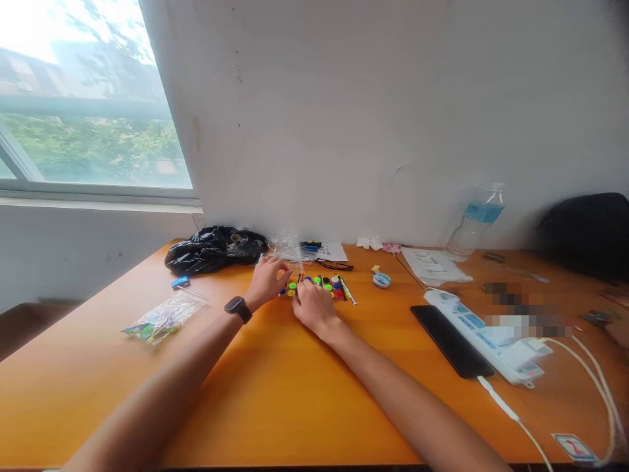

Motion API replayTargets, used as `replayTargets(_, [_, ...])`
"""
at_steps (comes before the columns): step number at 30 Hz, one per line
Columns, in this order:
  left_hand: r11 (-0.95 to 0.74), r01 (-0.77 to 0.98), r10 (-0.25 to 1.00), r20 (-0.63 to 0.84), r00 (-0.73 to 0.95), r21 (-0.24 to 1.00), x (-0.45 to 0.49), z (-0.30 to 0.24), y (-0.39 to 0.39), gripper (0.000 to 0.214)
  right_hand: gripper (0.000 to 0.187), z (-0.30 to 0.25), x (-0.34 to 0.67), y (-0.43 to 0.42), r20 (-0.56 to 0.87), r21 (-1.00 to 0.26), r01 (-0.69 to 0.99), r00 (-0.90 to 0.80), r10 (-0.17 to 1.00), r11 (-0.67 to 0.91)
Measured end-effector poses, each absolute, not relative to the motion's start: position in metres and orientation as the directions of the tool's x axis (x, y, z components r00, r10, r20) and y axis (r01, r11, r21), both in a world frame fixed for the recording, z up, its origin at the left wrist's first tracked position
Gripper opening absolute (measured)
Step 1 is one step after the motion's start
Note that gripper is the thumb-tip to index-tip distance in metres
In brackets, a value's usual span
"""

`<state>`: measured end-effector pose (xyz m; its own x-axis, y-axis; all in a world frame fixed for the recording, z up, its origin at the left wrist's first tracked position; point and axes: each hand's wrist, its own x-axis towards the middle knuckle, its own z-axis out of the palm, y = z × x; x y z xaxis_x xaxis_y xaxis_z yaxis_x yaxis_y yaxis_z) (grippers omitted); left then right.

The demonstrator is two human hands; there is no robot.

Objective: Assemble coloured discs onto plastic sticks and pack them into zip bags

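Both my hands are over a cluster of small, bright pieces (329,286) on the wooden table. Several are round discs in green, blue, yellow, red and black, with thin sticks (348,290) at the right end. My left hand (266,282), with a black watch (238,309) on its wrist, curls at the left end of the cluster; thumb and fingers bend together in a pinch. My right hand (314,305) lies low over the middle, fingers bent down onto the pieces. Its fingertips are hidden, and whatever either hand grips is too small to make out.
Left lie a clear packet (160,318) of coloured pieces, a blue item (180,282) and a black plastic bag (211,252). Right are a round container (381,280), a phone (452,341), a power strip (476,331) with cables and a tilted bottle (474,223). A wall stands behind.
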<state>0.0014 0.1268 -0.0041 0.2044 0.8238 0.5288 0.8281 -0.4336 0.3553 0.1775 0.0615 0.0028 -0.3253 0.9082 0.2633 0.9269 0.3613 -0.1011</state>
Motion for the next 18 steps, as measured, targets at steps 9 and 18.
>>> replayTargets(9, [-0.630, 0.601, 0.773, 0.471, 0.425, 0.492, -0.016, -0.005, 0.027, 0.021, 0.029, -0.003, 0.190, 0.060, 0.225, -0.110, 0.911, -0.366, 0.903, 0.397])
replayTargets(18, [-0.757, 0.415, 0.627, 0.386, 0.676, 0.504, -0.002, 0.007, 0.004, 0.021, 0.035, -0.005, 0.185, 0.059, 0.211, -0.103, 0.915, -0.363, 0.908, 0.390])
